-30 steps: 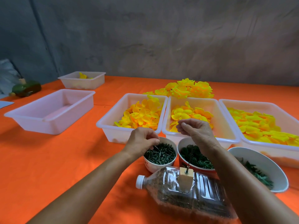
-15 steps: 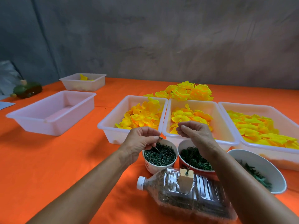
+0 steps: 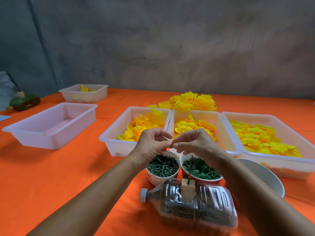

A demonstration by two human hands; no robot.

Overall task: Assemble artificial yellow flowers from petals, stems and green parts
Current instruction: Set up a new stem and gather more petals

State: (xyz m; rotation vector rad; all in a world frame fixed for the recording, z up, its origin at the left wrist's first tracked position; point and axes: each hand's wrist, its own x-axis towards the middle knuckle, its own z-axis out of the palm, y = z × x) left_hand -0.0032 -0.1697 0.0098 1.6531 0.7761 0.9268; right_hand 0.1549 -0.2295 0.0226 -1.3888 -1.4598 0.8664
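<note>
My left hand (image 3: 153, 143) and my right hand (image 3: 192, 142) meet fingertip to fingertip above two cups, pinching a tiny part between them; the part itself is hidden by my fingers. Below the left hand stands a white cup of green stems (image 3: 162, 166). A red cup of green rings (image 3: 201, 169) stands under the right hand. Three white trays hold yellow petals (image 3: 144, 125), (image 3: 192, 125), (image 3: 260, 135). A heap of finished yellow flowers (image 3: 189, 101) lies behind the trays.
A clear bottle (image 3: 192, 206) lies on its side close to me, with a small block and a thin pin (image 3: 187, 186) on top. A white bowl (image 3: 265, 176) sits at the right. An empty tray (image 3: 51, 123) and a smaller tray (image 3: 85, 93) stand left on the orange table.
My left hand rose from the stem cup and moved right. My right hand moved left to meet it, so the fingertips now touch above the cups.
</note>
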